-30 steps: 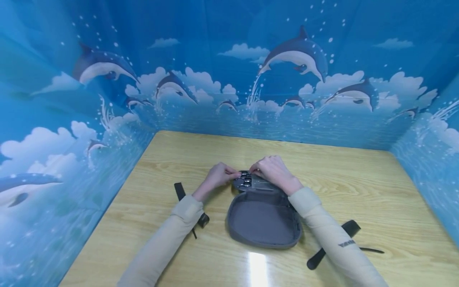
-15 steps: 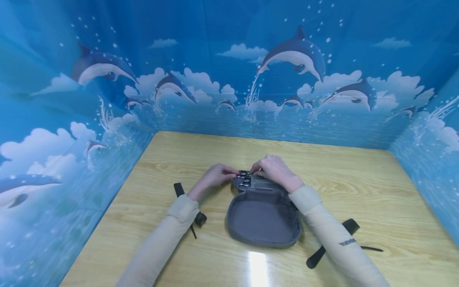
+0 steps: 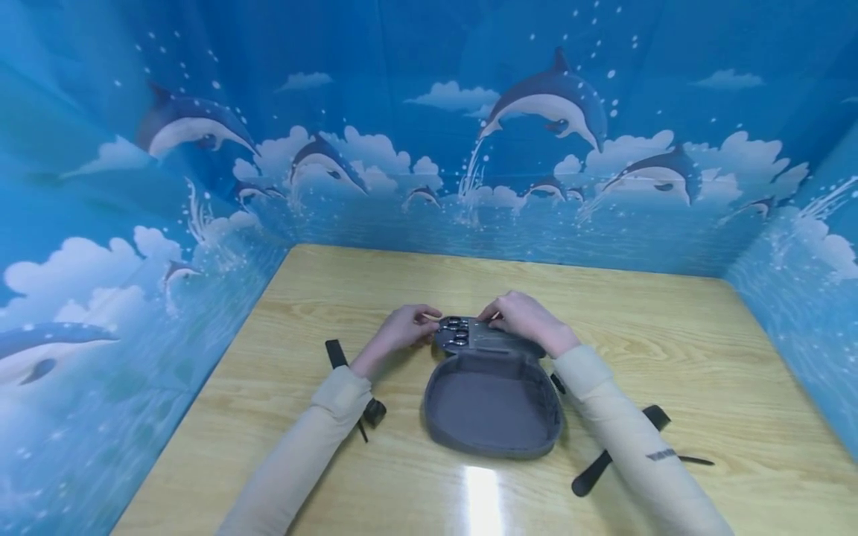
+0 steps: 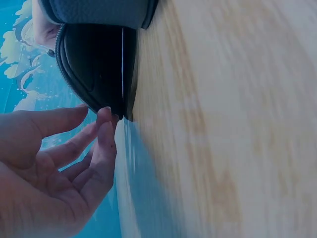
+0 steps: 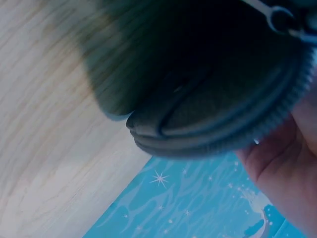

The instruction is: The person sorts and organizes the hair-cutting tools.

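"Looking at those hands, what might go wrong?"

"The gray lid [image 3: 503, 341] might rock. The left hand [image 3: 405, 327] touches its corner and the right hand [image 3: 527, 318] is at its far edge, so one hard push could tip it."

"Are they pinching?"

"The left one has a gap between finger and thumb. The right one's fingers are bent, but I can't tell if they pinch."

"And the shiny tools [image 3: 456, 331]?"

"Just beside the left fingertips. A bump could make them slip, if they sit loose."

"Where's the deep bottom [image 3: 492, 451]?"

"On the near side of both hands, joined to the lid. A tug might drag it."

"Watch the right sleeve [image 3: 623, 428]! It could knock the black thing [image 3: 590, 476] under it."
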`<state>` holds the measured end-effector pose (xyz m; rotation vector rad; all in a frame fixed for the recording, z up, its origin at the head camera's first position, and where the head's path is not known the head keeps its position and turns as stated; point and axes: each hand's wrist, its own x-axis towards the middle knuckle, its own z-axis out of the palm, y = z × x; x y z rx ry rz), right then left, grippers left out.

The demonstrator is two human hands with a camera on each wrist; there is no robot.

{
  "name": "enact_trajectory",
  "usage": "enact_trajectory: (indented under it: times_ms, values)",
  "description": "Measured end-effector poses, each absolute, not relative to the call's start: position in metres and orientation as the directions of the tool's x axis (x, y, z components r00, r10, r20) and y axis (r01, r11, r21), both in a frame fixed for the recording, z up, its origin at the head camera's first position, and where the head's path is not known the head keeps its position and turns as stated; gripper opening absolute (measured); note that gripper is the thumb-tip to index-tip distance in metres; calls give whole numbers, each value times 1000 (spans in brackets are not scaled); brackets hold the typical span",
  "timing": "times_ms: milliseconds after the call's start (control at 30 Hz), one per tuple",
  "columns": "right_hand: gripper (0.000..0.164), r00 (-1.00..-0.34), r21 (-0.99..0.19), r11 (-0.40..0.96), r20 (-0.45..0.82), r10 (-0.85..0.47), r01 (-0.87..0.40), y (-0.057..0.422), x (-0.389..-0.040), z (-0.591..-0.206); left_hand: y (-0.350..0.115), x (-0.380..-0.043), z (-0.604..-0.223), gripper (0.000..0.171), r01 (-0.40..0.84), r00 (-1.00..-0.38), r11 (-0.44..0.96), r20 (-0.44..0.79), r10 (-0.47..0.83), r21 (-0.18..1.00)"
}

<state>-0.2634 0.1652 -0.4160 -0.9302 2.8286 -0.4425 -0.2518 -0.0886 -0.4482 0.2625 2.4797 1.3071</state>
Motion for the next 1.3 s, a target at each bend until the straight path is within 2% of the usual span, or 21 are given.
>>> enact_trajectory:
  times_ms: [167,267,600,700,1033,1300]
  values:
    - [21,-819,-332,782,-44,-571,-527,176,-259,-410,-89,-248,-446,30,32,-930,566,-183,318,824]
    - [20,-829,-335,783,-7,-559,-524,186,-255,-405,-89,-245,-444,28,39,-933,574,-175,314,818]
    - [12,-878,-296,834,274,-392,-465,237,-225,-391,-88,-232,-440,45,-26,-931,510,-206,300,860]
    - [10,-883,-286,853,320,-343,-436,257,-210,-389,-87,-226,-439,50,-18,-931,536,-210,299,844]
    - [11,-906,-250,893,303,-294,-374,324,-156,-405,-86,-207,-437,52,91,-932,640,-160,324,763]
    - [17,-927,-254,899,213,-307,-356,359,-120,-419,-84,-197,-437,54,76,-920,580,-168,355,811]
